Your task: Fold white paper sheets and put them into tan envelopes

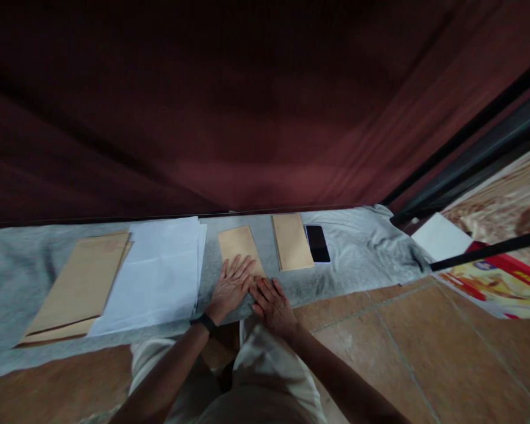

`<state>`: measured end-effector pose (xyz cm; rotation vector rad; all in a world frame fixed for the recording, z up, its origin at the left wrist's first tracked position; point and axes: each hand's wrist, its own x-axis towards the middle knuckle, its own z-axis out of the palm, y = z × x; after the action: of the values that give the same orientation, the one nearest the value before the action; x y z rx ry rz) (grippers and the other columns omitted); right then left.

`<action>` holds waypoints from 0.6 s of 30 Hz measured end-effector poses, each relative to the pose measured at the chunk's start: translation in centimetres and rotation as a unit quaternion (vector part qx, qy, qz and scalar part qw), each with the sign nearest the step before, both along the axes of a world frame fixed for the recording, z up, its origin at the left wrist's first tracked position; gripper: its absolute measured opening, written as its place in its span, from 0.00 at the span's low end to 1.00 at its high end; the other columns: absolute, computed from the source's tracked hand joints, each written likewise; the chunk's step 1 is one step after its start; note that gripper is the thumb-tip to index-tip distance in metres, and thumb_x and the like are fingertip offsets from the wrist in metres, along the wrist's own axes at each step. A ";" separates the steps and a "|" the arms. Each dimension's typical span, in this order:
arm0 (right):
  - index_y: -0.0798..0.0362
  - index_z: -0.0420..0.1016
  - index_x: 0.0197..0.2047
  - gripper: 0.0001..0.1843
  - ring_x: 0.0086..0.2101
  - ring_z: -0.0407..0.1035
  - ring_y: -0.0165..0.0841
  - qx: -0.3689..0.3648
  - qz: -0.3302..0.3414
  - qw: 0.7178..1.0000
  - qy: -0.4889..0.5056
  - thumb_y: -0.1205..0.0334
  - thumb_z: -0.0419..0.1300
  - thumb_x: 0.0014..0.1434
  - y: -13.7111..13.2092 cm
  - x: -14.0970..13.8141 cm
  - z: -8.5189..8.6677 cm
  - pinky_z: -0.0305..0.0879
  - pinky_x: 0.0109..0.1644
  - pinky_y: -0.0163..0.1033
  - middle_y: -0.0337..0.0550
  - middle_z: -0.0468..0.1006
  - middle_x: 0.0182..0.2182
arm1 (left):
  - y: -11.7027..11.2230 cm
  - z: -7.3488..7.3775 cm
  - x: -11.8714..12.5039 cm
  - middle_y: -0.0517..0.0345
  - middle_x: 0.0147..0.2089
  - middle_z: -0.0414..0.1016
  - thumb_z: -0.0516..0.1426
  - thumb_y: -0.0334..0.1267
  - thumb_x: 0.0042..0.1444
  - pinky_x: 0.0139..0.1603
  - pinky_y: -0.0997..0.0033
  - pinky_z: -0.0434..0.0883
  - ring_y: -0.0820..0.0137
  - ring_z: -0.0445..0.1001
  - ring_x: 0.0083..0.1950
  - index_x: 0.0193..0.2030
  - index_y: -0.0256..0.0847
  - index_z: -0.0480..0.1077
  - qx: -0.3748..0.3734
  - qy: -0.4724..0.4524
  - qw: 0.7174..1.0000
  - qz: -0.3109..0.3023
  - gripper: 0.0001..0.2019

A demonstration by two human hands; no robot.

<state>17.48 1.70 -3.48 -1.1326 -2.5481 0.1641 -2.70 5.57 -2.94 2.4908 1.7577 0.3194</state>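
Observation:
A small brown envelope [238, 240] lies at a slant on the grey cloth in front of me. My left hand [232, 285], with a dark band on its wrist, rests flat on the envelope with its fingers stretched out. Beside it my right hand [274, 306] touches the envelope's near right corner, its fingers stretched and a little spread. Both hands cover the near part of the envelope. To the right lies a stack of small brown envelopes [292, 241], with a dark-screened phone [318, 243] against its right side.
White paper sheets [159, 271] and large brown envelopes [79, 282] lie left on the grey cloth [357, 247]. A dark red curtain-like surface [247, 147] rises behind. On the right are dark metal bars [481, 253], a red printed box [503, 280] and the tiled floor [380, 353].

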 end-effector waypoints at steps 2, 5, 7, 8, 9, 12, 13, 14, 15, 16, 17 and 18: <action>0.52 0.56 0.73 0.29 0.69 0.54 0.38 -0.001 -0.013 1.000 0.003 0.53 0.50 0.72 -0.3 0.3 -0.2 0.44 0.74 0.51 0.48 0.62 0.70 | -0.7 0.1 -0.1 0.60 0.76 0.54 0.43 0.44 0.71 0.77 0.45 0.47 0.60 0.46 0.78 0.74 0.47 0.55 0.008 -0.001 1.000 -0.004 0.26; 0.56 0.55 0.73 0.30 0.68 0.54 0.38 -0.002 -0.027 1.000 0.002 0.55 0.50 0.73 -0.6 1.0 -0.4 0.45 0.74 0.50 0.50 0.62 0.70 | -2.1 0.2 -0.4 0.59 0.76 0.55 0.44 0.45 0.70 0.76 0.47 0.50 0.61 0.48 0.78 0.74 0.49 0.55 0.021 0.000 1.000 -0.009 0.26; 0.57 0.55 0.73 0.30 0.68 0.55 0.38 -0.003 -0.033 0.999 0.004 0.57 0.49 0.72 -0.6 1.5 -0.4 0.46 0.74 0.49 0.50 0.62 0.69 | -3.3 0.1 -0.8 0.61 0.76 0.54 0.44 0.45 0.70 0.76 0.47 0.50 0.61 0.48 0.78 0.73 0.51 0.56 0.024 0.007 1.000 -0.018 0.26; 0.57 0.55 0.73 0.29 0.68 0.55 0.39 -0.005 -0.035 0.999 0.006 0.57 0.49 0.72 -0.6 1.7 -0.3 0.47 0.74 0.50 0.50 0.62 0.69 | -3.9 0.0 -1.0 0.62 0.76 0.54 0.44 0.45 0.70 0.76 0.47 0.50 0.61 0.48 0.78 0.73 0.52 0.56 0.023 0.012 0.999 -0.023 0.26; 0.57 0.55 0.73 0.29 0.68 0.55 0.39 -0.007 -0.037 0.999 0.008 0.58 0.49 0.72 -0.6 1.8 -0.2 0.47 0.73 0.50 0.50 0.62 0.69 | -4.6 -0.1 -1.2 0.63 0.76 0.53 0.45 0.45 0.70 0.76 0.47 0.51 0.61 0.48 0.78 0.73 0.53 0.55 0.022 0.017 0.999 -0.029 0.26; 0.58 0.57 0.72 0.29 0.67 0.57 0.40 -0.014 -0.050 0.998 0.018 0.58 0.49 0.72 -0.6 1.6 0.3 0.50 0.73 0.52 0.52 0.64 0.68 | -6.3 -0.4 -1.6 0.65 0.76 0.53 0.45 0.45 0.70 0.75 0.50 0.53 0.62 0.50 0.77 0.73 0.54 0.55 0.026 0.030 0.999 -0.036 0.26; 0.59 0.58 0.72 0.28 0.67 0.57 0.40 -0.015 -0.051 0.998 0.022 0.58 0.49 0.72 -0.6 1.2 0.4 0.51 0.73 0.52 0.53 0.65 0.68 | -6.7 -0.5 -1.6 0.64 0.76 0.54 0.46 0.45 0.69 0.75 0.51 0.53 0.62 0.51 0.77 0.73 0.53 0.55 0.030 0.032 0.998 -0.034 0.26; 0.59 0.59 0.71 0.28 0.67 0.57 0.40 -0.016 -0.046 0.998 0.026 0.58 0.49 0.72 -0.6 0.7 0.6 0.51 0.73 0.52 0.52 0.65 0.68 | -7.0 -0.6 -1.6 0.63 0.76 0.55 0.46 0.44 0.69 0.75 0.51 0.54 0.62 0.52 0.77 0.73 0.52 0.55 0.034 0.034 0.998 -0.034 0.26; 0.59 0.59 0.71 0.28 0.68 0.57 0.40 -0.016 -0.035 0.999 0.031 0.58 0.49 0.72 -0.7 0.1 0.7 0.51 0.73 0.52 0.52 0.65 0.67 | -7.2 -0.7 -1.6 0.62 0.75 0.56 0.46 0.44 0.69 0.75 0.52 0.54 0.62 0.53 0.76 0.73 0.51 0.56 0.039 0.036 0.998 -0.033 0.26; 0.59 0.59 0.71 0.28 0.68 0.56 0.40 -0.014 -0.021 0.999 0.036 0.58 0.49 0.72 -0.8 -0.6 0.7 0.52 0.73 0.51 0.51 0.65 0.68 | -7.3 -0.7 -1.6 0.60 0.75 0.57 0.46 0.42 0.68 0.74 0.53 0.55 0.62 0.54 0.76 0.73 0.48 0.57 0.043 0.038 0.998 -0.034 0.26; 0.58 0.58 0.72 0.29 0.68 0.56 0.39 -0.012 -0.008 0.999 0.042 0.57 0.49 0.72 -0.9 -1.2 0.7 0.52 0.73 0.50 0.50 0.65 0.68 | -7.4 -0.7 -1.6 0.58 0.74 0.58 0.46 0.41 0.68 0.74 0.53 0.56 0.62 0.56 0.75 0.73 0.46 0.58 0.046 0.040 0.998 -0.036 0.27; 0.58 0.57 0.72 0.30 0.68 0.57 0.39 -0.009 0.001 0.999 0.046 0.55 0.50 0.72 -1.0 -1.8 0.6 0.52 0.73 0.50 0.50 0.65 0.68 | -7.4 -0.7 -1.6 0.56 0.74 0.60 0.46 0.39 0.67 0.74 0.54 0.56 0.62 0.57 0.75 0.72 0.44 0.58 0.048 0.040 0.997 -0.039 0.27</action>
<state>15.72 0.66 -2.88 -1.1039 -2.4708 0.2348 -4.28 -1.82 -3.67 2.6675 1.7054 0.3082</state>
